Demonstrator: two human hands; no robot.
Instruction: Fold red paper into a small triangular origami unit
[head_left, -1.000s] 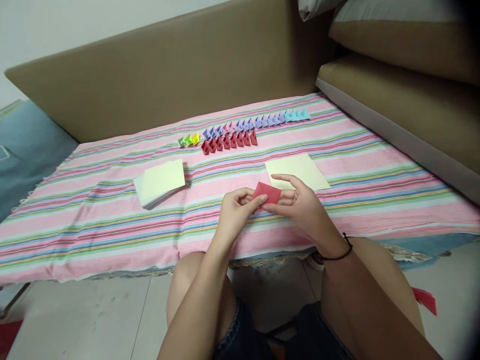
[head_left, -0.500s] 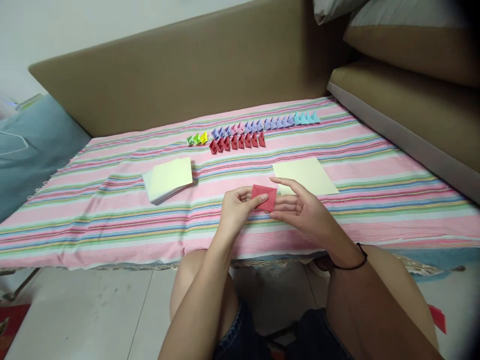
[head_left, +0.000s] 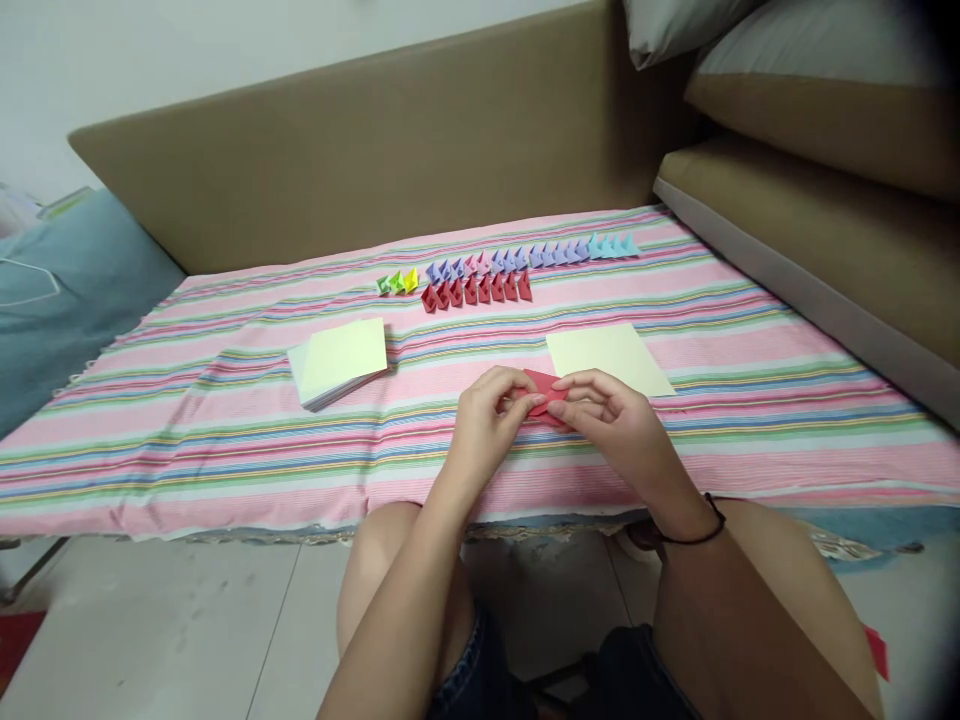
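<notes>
A small folded piece of red paper [head_left: 541,393] is pinched between my two hands above the striped cloth. My left hand [head_left: 491,420] grips its left side with thumb and fingers closed. Closing on its right side, my right hand [head_left: 611,425] has its fingers curled over it. Most of the red paper is hidden by my fingers. A pale yellow sheet [head_left: 607,357] lies flat just beyond my right hand. A stack of pale paper squares [head_left: 337,362] sits to the left of my left hand.
Rows of small folded paper pieces [head_left: 510,272] in green, yellow, purple, pink, blue and red line the far part of the pink striped cloth [head_left: 187,440]. A brown sofa back [head_left: 375,150] rises behind. Cushions [head_left: 810,210] stand at the right. My knees are below the table's edge.
My right hand, open with fingers stretched half a second ago, has closed its fingers onto the red paper. Both hands have lowered slightly toward the cloth.
</notes>
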